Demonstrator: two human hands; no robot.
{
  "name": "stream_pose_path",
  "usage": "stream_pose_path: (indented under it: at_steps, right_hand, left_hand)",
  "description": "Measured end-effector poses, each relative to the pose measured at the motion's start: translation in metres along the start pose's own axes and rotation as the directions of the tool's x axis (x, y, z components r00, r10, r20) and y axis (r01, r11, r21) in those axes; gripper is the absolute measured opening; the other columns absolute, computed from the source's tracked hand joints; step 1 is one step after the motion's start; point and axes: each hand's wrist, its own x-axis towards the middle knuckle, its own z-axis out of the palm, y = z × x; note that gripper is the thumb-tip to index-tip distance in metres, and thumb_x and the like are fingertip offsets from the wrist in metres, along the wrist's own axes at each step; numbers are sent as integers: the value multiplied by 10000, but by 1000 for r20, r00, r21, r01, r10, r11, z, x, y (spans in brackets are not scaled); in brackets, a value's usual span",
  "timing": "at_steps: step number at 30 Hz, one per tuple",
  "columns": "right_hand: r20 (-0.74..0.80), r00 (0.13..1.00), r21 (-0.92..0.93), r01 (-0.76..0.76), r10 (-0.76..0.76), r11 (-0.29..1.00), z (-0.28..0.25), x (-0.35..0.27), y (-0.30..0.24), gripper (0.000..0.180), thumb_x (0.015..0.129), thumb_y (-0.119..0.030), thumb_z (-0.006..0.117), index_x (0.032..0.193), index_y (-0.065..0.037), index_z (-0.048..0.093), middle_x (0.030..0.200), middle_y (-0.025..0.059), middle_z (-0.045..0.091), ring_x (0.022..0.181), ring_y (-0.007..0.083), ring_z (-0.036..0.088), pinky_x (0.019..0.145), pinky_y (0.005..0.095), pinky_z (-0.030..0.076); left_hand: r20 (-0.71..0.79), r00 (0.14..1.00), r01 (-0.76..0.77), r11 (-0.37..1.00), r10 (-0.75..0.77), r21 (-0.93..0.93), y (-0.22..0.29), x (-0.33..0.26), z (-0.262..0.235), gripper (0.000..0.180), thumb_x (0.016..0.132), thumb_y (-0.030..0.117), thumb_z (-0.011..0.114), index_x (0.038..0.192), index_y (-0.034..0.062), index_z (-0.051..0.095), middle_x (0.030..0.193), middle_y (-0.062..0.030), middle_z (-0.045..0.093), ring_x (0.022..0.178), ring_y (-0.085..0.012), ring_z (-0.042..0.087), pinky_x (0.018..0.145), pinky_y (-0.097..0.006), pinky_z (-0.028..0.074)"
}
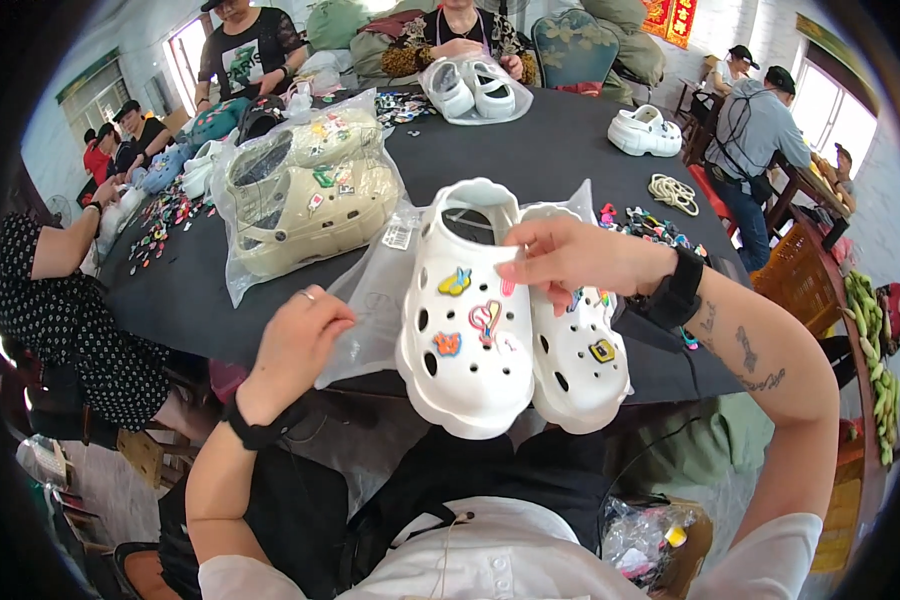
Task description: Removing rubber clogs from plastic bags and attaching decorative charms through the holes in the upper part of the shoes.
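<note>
A pair of white clogs [467, 350] with scalloped soles and colourful charms hangs over the near table edge, toes toward me. My right hand [567, 258] grips them where the two shoes meet, its fingers partly hidden between them. My left hand [305, 335] is closed, its fingertips pinched on the edge of a clear plastic bag [365, 345]. That bag spreads out beside and behind the clogs, with a small white label near its top. To its left sits a beige pair of clogs [305, 200] wrapped in clear plastic.
Loose charms [645, 228] and a coil of cream cord [673, 194] lie on the dark table [560, 140] at right. Farther back stands a white clog pair [645, 130]. Across the table, a person handles bagged white clogs [475, 92]. More charms [165, 222] lie at left.
</note>
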Motion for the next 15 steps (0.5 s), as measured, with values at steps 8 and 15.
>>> stream_pose_path:
  at_steps: [8, 15]
  right_hand:
    - [-138, 990, 72, -26, 35, 997, -17, -7, -8, 251, 933, -266, 653, 1037, -39, 624, 708, -9, 561, 527, 63, 495, 488, 234, 417]
    - [-157, 853, -763, 215, -497, 609, 25, 1, 8, 369, 829, -436, 683, 982, -105, 740, 925, 185, 634, 962, 324, 637, 809, 429, 481]
  left_hand:
    - [-6, 988, 149, 961, -155, -233, 14, -5, -14, 128, 925, 36, 537, 1041, 17, 591, 1001, -161, 615, 961, -354, 592, 854, -404, 474]
    - [36, 999, 31, 984, -25, -174, 7, -23, 21, 72, 943, 31, 525, 1005, 0, 545, 1124, -162, 636, 1134, -340, 593, 963, -379, 455]
